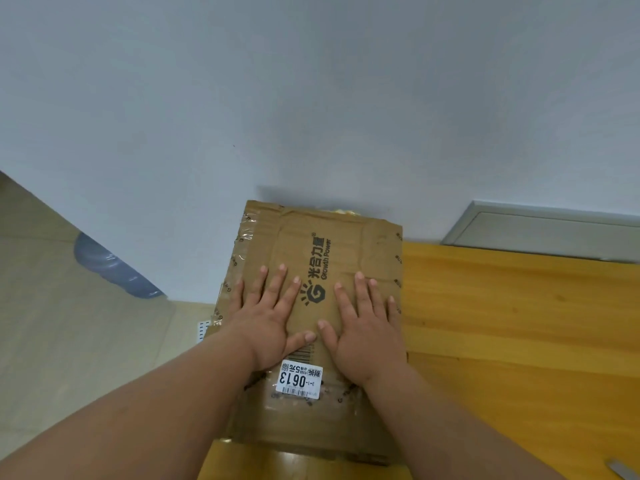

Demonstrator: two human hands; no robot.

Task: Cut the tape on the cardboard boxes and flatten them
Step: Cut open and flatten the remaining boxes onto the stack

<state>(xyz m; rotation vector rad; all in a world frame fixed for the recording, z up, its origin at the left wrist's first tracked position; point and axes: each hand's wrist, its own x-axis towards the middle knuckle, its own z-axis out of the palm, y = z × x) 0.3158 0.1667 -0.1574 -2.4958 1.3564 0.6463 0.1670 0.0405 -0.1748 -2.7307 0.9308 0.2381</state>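
A brown cardboard box (332, 244) with a black sun logo and a white label (299, 379) lies flattened on the wooden table (502, 323), its far edge against the wall. My left hand (270, 317) lies palm down on its left half with fingers spread and straight. Beside it, my right hand (367, 327) presses flat on the right half the same way. Clear tape remnants (242, 233) run along the box's left edge and across its near part.
A pale wall (311, 98) rises right behind the box. The table's left edge falls off to a beige floor (69, 341). A blue-grey object (110, 265) sits at the wall's foot. A grey metal tip (623, 471) shows at the bottom right corner.
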